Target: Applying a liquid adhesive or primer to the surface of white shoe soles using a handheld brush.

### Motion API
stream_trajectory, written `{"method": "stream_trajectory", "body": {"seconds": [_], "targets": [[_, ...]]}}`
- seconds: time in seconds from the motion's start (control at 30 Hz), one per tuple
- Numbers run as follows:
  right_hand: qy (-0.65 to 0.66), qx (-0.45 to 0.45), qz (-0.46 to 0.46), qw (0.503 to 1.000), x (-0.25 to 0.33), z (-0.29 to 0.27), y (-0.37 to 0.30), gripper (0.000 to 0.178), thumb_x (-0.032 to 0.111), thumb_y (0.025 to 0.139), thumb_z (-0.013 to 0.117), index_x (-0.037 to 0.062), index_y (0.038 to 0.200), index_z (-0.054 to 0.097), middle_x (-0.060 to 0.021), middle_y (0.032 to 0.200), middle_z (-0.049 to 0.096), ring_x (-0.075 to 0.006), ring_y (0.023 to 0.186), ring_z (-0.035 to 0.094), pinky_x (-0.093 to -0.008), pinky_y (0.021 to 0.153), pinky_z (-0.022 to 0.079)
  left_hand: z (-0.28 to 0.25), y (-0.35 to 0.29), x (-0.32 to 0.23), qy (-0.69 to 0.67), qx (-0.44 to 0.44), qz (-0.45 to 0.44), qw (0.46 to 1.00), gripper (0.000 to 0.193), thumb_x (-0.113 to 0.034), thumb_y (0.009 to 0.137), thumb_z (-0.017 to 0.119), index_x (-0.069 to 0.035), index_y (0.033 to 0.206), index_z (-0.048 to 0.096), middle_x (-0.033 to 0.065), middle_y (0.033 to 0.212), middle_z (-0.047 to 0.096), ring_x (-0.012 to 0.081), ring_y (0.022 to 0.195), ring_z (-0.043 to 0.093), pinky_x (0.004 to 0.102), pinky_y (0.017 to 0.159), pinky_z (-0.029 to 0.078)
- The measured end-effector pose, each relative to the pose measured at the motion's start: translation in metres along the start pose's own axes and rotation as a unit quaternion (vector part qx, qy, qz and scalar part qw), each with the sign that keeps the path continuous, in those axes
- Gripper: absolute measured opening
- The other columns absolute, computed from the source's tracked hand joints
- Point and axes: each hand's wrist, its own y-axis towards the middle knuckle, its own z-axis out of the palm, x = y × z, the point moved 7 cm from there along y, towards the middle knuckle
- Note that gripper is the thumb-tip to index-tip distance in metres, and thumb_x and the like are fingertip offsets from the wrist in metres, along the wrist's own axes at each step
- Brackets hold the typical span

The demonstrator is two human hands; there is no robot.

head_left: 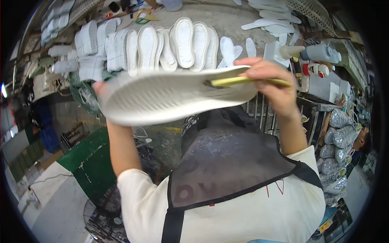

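A large off-white shoe sole [174, 97] is held up close in front of me, ribbed side showing, its left end blurred. At that end, my left hand [98, 89] grips the edge, with most of its fingers hidden behind the sole. My right hand [273, 85] is closed around a thin yellow-handled brush [235, 82] at the sole's other end. The brush's dark tip points left and lies over the sole's inner face; blur hides whether it touches. Fingers of the right hand also reach the sole's right rim.
Beyond the sole, a bench bears a row of white soles [146, 46] and thin white insoles [231, 49]. Bottles [318, 53] and a red-and-white container [315, 69] stand at the right. Wrapped shoes [339, 137] are stacked below them. A green panel [93, 162] stands at my left.
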Motion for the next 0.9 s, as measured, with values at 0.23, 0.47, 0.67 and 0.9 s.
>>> {"method": "stream_trajectory", "body": {"seconds": [0.23,0.47,0.67,0.9], "targets": [[-0.367,-0.088,-0.182,0.908,-0.023,0.008,0.028,0.025,0.003,0.077,0.062,0.0031,0.102,0.065,-0.0095,0.085,0.06,-0.0293,0.086,0.055,-0.0368,0.076,0.043,-0.051,0.082,0.102,-0.051,-0.235,0.106,0.965,0.087,-0.071,0.088,0.017,-0.003,0.14,0.029,0.0192,0.13,0.048,0.0327,0.095,0.062,0.0456,0.079,0.053],[0.091,-0.063,0.199,0.974,-0.116,-0.018,-0.059,0.023,0.004,0.08,0.064,0.0017,0.103,0.063,-0.0104,0.099,0.065,-0.0171,0.077,0.063,-0.0298,0.071,0.052,-0.093,0.049,0.091,-0.005,-0.348,0.108,0.931,0.081,-0.068,0.09,0.019,-0.005,0.139,0.034,0.0163,0.129,0.05,0.0335,0.103,0.06,0.0473,0.08,0.053],[0.41,-0.531,0.345,0.656,-0.332,-0.136,-0.119,0.024,0.001,0.086,0.056,0.0006,0.11,0.055,-0.0128,0.095,0.063,-0.0189,0.076,0.063,-0.0296,0.067,0.055,-0.131,-0.017,0.097,-0.038,-0.526,0.183,0.83,0.076,-0.067,0.09,0.024,-0.01,0.14,0.035,0.0154,0.13,0.05,0.0336,0.113,0.053,0.05,0.09,0.048],[0.131,-0.483,0.222,0.837,-0.305,-0.179,-0.074,0.017,0.002,0.086,0.057,0.0029,0.103,0.058,-0.0112,0.095,0.061,-0.0168,0.07,0.061,-0.025,0.057,0.049,-0.12,-0.002,0.109,-0.057,-0.489,0.172,0.853,0.071,-0.06,0.094,0.024,-0.008,0.141,0.033,0.0156,0.135,0.046,0.0349,0.117,0.051,0.0507,0.096,0.043]]}}
